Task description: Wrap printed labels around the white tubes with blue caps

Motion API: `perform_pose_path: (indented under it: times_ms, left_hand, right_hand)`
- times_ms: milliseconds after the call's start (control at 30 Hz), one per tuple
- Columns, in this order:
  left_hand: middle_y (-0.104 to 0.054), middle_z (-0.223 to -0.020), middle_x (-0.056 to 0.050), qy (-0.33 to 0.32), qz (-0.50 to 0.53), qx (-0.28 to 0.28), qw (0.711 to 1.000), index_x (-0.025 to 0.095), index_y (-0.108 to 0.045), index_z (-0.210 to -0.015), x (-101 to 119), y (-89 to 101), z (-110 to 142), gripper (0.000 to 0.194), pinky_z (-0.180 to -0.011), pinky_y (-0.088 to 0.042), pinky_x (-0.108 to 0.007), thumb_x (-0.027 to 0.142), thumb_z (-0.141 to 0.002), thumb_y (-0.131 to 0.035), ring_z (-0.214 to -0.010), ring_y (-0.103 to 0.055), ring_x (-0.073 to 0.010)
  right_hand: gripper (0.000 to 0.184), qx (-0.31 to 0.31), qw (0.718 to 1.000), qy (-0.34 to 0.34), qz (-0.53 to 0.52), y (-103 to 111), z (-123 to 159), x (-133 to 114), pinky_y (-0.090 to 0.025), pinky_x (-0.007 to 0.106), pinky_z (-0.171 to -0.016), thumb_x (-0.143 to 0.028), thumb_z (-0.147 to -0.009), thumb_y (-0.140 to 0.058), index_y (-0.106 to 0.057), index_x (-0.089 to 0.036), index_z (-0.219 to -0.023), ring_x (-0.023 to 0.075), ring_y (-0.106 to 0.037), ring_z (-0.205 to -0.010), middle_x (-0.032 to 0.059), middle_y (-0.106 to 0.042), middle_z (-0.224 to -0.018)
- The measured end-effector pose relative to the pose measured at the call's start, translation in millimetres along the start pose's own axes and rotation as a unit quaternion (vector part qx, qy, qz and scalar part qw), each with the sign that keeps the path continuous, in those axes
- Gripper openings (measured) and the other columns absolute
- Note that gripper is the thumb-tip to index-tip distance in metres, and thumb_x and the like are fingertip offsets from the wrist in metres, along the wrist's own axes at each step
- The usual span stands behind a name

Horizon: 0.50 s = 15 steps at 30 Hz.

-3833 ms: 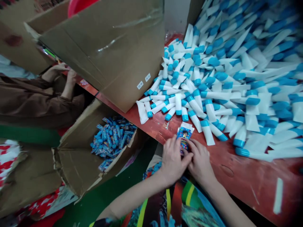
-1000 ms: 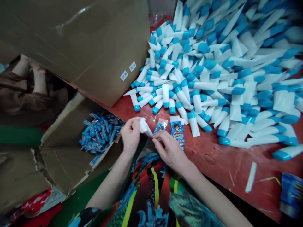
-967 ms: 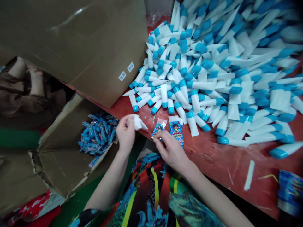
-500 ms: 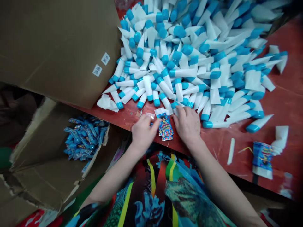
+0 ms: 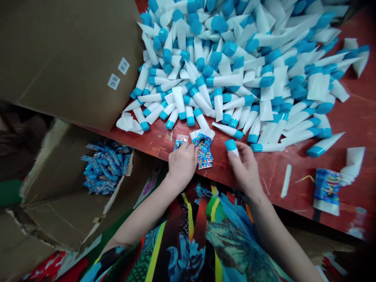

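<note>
The left hand (image 5: pixel 182 164) and right hand (image 5: pixel 243 169) work at the near edge of a red-painted table (image 5: pixel 346 117). The right hand's fingers (image 5: pixel 239 150) are curled and closed around a short white tube (image 5: pixel 232 149) with a blue cap, which stands upright in their grip just clear of the table. The left hand's fingers (image 5: pixel 188 150) lie over a small printed packet (image 5: pixel 177 145), beside a clear sachet (image 5: pixel 182 138). They hide too much of it to tell whether they pinch it or only press on it.

Between the 2 hands, a small stack of printed cards (image 5: pixel 204 154) lies on the table, touching the left hand's fingertips. Just behind them rises a very large heap of white tubes (image 5: pixel 223 70) with blue caps, spreading across most of the table and up against a brown cardboard box (image 5: pixel 67 66) with 2 white labels (image 5: pixel 115 81).

Judging by how things lie, most of the work remains: the loose heap greatly outweighs the blue wrapped tubes (image 5: pixel 105 168) in the open carton (image 5: pixel 55 168) below the table's edge. That carton is only partly filled, as far as its flaps let the view reach. To the right, a wrapped bundle (image 5: pixel 326 192) and a white strip (image 5: pixel 286 181) lie apart from the heap.
</note>
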<state>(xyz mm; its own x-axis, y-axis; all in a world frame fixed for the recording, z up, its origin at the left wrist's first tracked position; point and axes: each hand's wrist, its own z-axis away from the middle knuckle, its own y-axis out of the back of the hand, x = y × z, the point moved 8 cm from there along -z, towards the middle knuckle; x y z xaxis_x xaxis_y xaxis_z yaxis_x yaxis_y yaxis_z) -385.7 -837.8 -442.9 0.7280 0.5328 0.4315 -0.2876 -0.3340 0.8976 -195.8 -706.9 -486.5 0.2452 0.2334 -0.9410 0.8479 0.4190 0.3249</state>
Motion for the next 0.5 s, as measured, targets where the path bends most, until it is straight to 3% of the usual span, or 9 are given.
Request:
perform_pose_path:
  times_ms: [133,267,400,500]
  left_hand:
    - [-0.079,-0.105,-0.011,-0.04,-0.042,0.015,0.998,0.022,-0.081,-0.094,8.4,0.7,9.8,0.026,-0.063,-0.044,-0.035,0.029,-0.114,-0.065,-0.073,-0.069,-0.0213]
    - [-0.078,-0.101,-0.009,-0.03,0.042,0.049,0.997,0.024,-0.08,-0.087,3.4,5.2,10.8,0.022,-0.071,-0.052,-0.033,0.027,-0.108,-0.073,-0.083,-0.072,-0.022]
    - [-0.075,-0.084,-0.003,0.039,0.203,0.034,0.978,0.023,-0.075,-0.073,-8.6,3.2,4.4,0.025,-0.08,-0.055,-0.032,0.02,-0.097,-0.079,-0.081,-0.07,-0.0197]
    - [-0.072,-0.074,0.0,0.129,0.326,0.017,0.936,0.021,-0.076,-0.07,-17.5,-0.9,3.9,0.024,-0.073,-0.052,-0.029,0.023,-0.094,-0.082,-0.074,-0.066,-0.0169]
  right_hand:
    - [0.042,0.019,0.999,-0.028,-0.024,-4.4,8.6,0.3,-0.07,0.055,-0.095,-0.054,-0.095,-0.083,-0.073,-0.029,-0.127,0.0347,-0.081,-0.105,0.0111,-0.085,-0.12]
    - [0.039,-0.014,1.0,0.01,-0.025,-17.7,11.1,-23.2,-0.069,0.056,-0.101,-0.046,-0.095,-0.079,-0.073,-0.029,-0.13,0.0359,-0.081,-0.111,0.0115,-0.085,-0.123]
    - [0.036,-0.024,0.999,0.0,-0.048,-25.1,9.9,-30.2,-0.068,0.055,-0.099,-0.046,-0.094,-0.079,-0.072,-0.03,-0.125,0.0377,-0.081,-0.112,0.0119,-0.084,-0.12]
    - [0.043,-0.005,0.996,-0.063,-0.067,-23.3,10.4,-16.6,-0.067,0.053,-0.093,-0.055,-0.09,-0.081,-0.07,-0.028,-0.122,0.0358,-0.079,-0.102,0.0109,-0.083,-0.114]
